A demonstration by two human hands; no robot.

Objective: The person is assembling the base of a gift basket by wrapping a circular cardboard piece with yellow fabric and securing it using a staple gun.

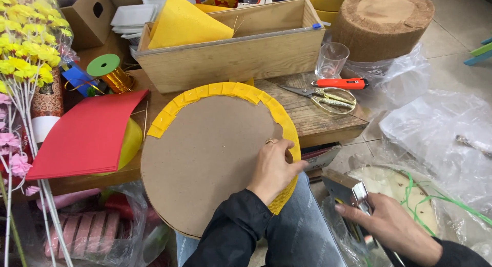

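Two hands were busy: the left hand [274,167] pressed flat, fingers together, on the round brown cardboard disc [205,159] with folded yellow edging on the lap; the right hand [389,226] gripped a metal stapler [359,198].

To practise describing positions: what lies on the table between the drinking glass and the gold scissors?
In the head view, an orange utility knife lies between the glass and the scissors on the wooden table.
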